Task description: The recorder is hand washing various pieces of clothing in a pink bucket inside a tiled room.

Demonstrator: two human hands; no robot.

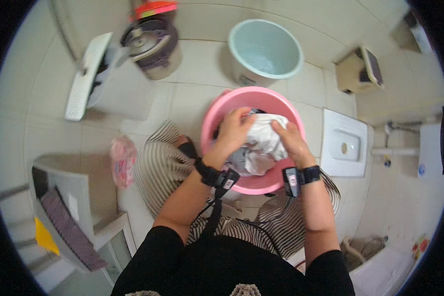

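Observation:
A pink plastic basin (253,188) stands on the floor before me, with wet laundry inside. My right hand (294,142) grips the right side of a white cloth garment (268,133), thumb on top. On the garment's left edge, my left hand (234,129) has its fingers curled against the fabric. Below the white piece, grey and pale cloth (257,162) is bunched in the basin. Some dark fabric shows behind my left hand, partly hidden by it. Each wrist wears a black strap with a small device.
Beyond the basin is a light-blue bucket (266,48) holding what looks like water. A mop bucket (153,51) and a grey-white bin (124,87) stand at the left. A squat toilet (344,144) is set in the floor at right. A pink plastic package (123,161) lies by my left knee.

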